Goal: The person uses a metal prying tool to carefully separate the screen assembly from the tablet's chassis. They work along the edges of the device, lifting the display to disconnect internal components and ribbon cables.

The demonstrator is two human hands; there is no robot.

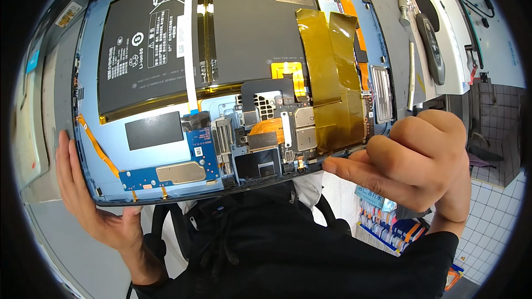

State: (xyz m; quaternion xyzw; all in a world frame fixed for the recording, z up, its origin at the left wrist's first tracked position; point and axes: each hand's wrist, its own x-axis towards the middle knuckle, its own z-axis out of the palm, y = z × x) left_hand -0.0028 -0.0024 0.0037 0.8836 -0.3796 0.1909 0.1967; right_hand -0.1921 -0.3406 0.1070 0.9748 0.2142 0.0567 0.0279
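Observation:
An opened tablet (152, 108) with a blue inner shell fills the upper middle of the view, tilted so its near edge is close to my body. Inside lies a large black battery (249, 27), crossed by a white strip (189, 55). Amber tape (324, 83) covers part of the main board at the right. A blue circuit board (166, 174) sits along the near edge. My left hand (91, 205) grips the near left corner, fingers at the side and thumb underneath. My right hand (415, 163) is closed in a pinch at the near right edge; what its fingertips hold is hidden.
A grey handheld device (431, 50) and a white appliance (451, 39) lie on the bench at the right. Below them are a box of colourful packets (388, 230) and a tiled floor (496, 216). A pale tray (29, 127) stands at the far left.

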